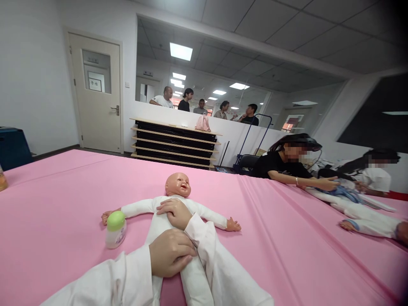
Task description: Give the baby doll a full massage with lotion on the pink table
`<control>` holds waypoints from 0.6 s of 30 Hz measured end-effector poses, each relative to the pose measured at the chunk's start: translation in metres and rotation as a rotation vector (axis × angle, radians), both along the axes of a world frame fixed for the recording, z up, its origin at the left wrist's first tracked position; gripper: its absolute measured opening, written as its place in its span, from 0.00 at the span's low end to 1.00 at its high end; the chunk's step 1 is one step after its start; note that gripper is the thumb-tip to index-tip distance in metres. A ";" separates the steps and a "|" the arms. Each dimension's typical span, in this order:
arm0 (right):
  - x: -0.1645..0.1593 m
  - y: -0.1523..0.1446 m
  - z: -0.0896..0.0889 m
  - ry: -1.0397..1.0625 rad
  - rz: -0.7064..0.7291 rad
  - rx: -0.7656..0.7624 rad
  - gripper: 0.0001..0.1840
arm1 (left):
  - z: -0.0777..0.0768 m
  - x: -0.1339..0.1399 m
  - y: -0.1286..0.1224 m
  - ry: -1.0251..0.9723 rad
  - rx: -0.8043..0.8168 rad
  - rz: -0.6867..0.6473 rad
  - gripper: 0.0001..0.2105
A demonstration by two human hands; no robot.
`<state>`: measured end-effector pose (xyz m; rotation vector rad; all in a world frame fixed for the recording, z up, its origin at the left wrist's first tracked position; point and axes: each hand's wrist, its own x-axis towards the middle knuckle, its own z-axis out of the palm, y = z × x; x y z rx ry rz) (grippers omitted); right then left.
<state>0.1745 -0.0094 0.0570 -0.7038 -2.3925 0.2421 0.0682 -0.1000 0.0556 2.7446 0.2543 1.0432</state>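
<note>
A baby doll (158, 227) with a white cloth body lies on its back, arms spread out and head towards the far side. My right hand (177, 213) rests flat on its chest, fingers pointing left. Lower down, my left hand (172, 253) lies on the doll's belly, fingers stretched to the right and slightly bent. Neither hand grips anything that I can see. Beside the doll's hand on the left stands a white bottle with a green cap (116, 229). My sleeves cover part of the doll's legs.
A pink cloth (63, 212) covers the table. Another doll (366, 216) lies at the right, where a person with a headset (283, 165) works beside a second person. Stacked boards (175, 144) stand behind the table. An orange-toned container (2, 180) shows at the left edge.
</note>
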 end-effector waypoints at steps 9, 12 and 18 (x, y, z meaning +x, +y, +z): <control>0.000 0.004 0.003 -0.039 -0.022 -0.093 0.24 | 0.003 0.001 -0.001 0.154 -0.105 0.010 0.16; 0.001 0.007 0.007 -0.118 0.033 -0.141 0.23 | 0.004 0.004 -0.001 0.117 -0.126 0.079 0.14; 0.006 0.005 0.013 0.029 0.091 -0.249 0.14 | 0.000 0.008 0.000 -0.065 -0.104 0.355 0.12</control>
